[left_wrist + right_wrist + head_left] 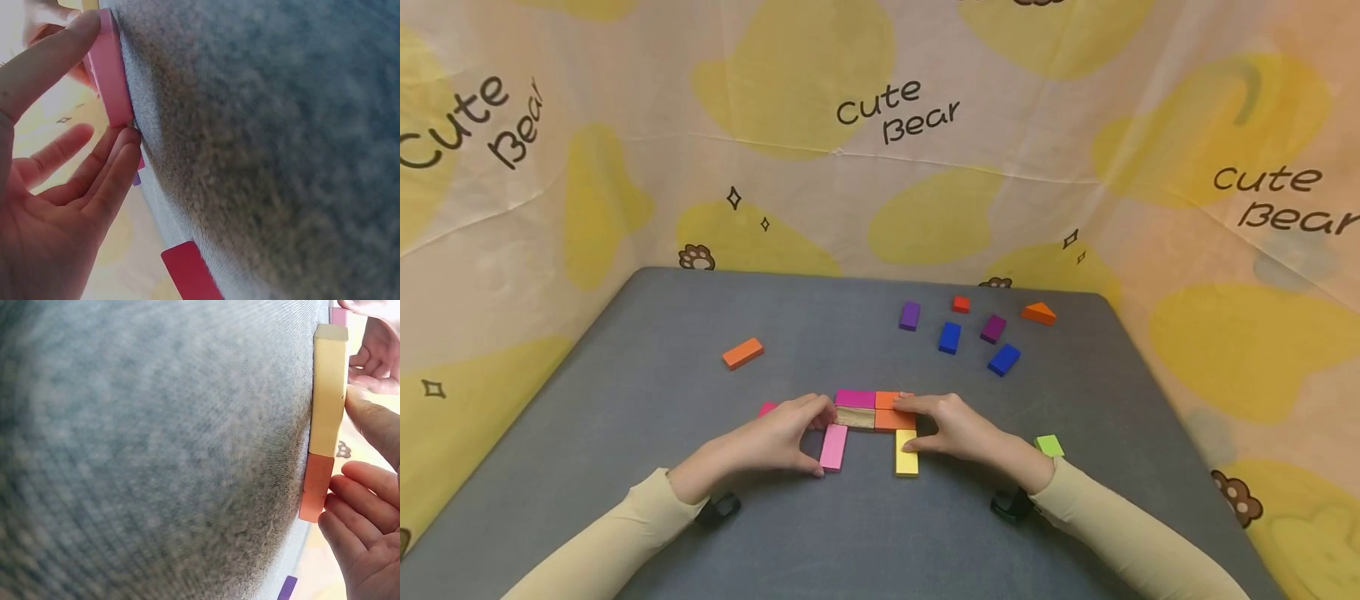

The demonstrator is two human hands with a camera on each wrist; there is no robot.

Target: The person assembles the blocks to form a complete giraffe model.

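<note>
My left hand (pixel 782 433) holds a pink block (pixel 833 448) lengthwise, thumb at its near end and fingertips at the far end. The left wrist view shows this pink block (pixel 112 69) lying on the cloth. My right hand (pixel 958 429) rests its thumb on a yellow block (pixel 906 454) and its fingers on the orange blocks (pixel 893 419). In the right wrist view the yellow block (pixel 329 394) butts against an orange block (pixel 319 472). A magenta block (pixel 856 399) and a bare-wood block (pixel 855 417) lie beside the orange ones, above the pink and yellow blocks.
A red-pink block (pixel 767 409) lies partly behind my left hand. An orange block (pixel 743 353) is farther left. Purple (pixel 910 316), blue (pixel 950 337), red (pixel 961 304) and orange triangular (pixel 1039 313) blocks lie at the back right. A green block (pixel 1048 446) sits by my right wrist.
</note>
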